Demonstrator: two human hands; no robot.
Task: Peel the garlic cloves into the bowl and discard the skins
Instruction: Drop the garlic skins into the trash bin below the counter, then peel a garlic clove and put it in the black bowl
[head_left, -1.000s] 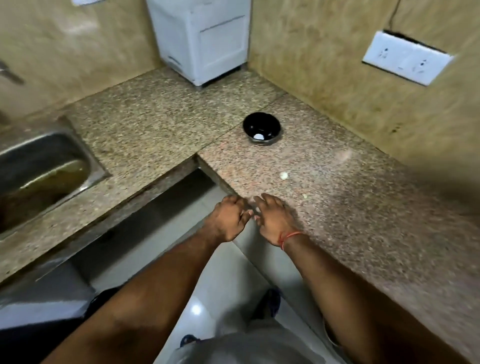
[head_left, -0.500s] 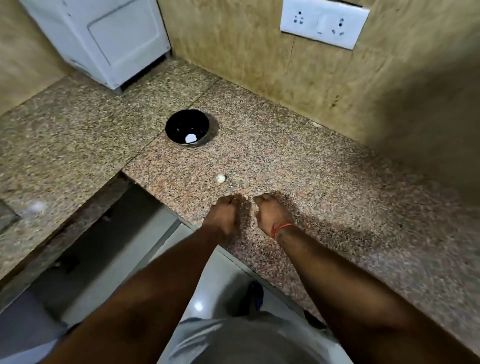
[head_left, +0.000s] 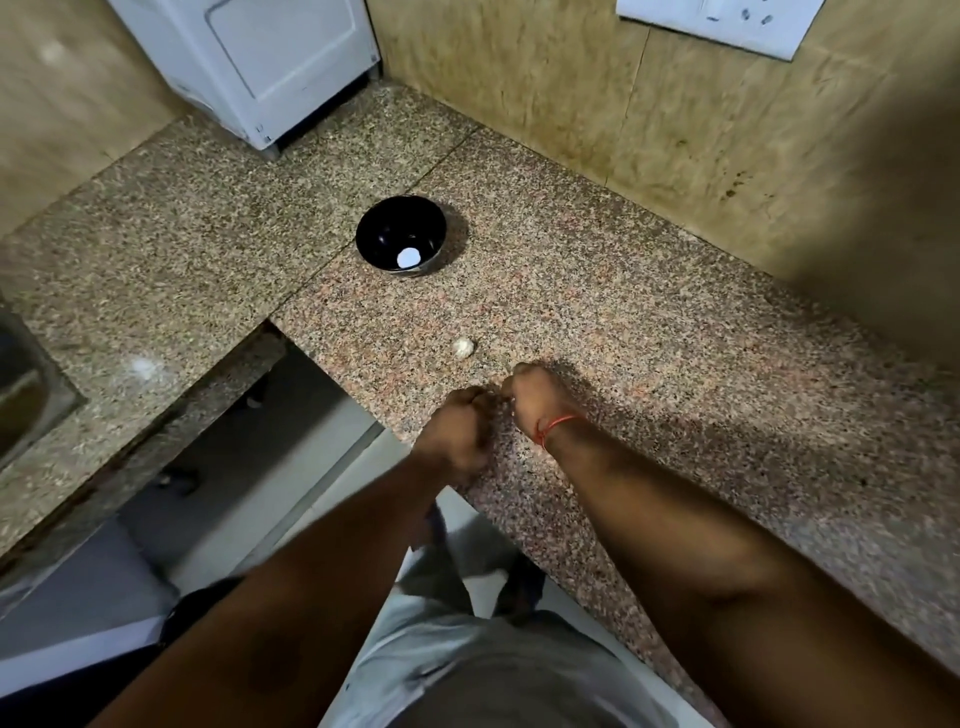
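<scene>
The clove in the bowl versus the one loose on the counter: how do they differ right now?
The clove in the bowl looks smooth, round and bright white; the clove on the counter looks duller, off-white and lumpy, possibly unpeeled. The first lies inside the black bowl; the second lies on the bare granite counter, nearer both hands. Neither is being touched, and both are small and pale.

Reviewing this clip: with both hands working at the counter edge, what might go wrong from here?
The left hand and right hand work right at the counter edge, so a clove or skin may drop to the floor. The black bowl, holding one white piece, sits well beyond the hands; a tossed clove might miss. The loose clove nearby may get knocked.
</scene>
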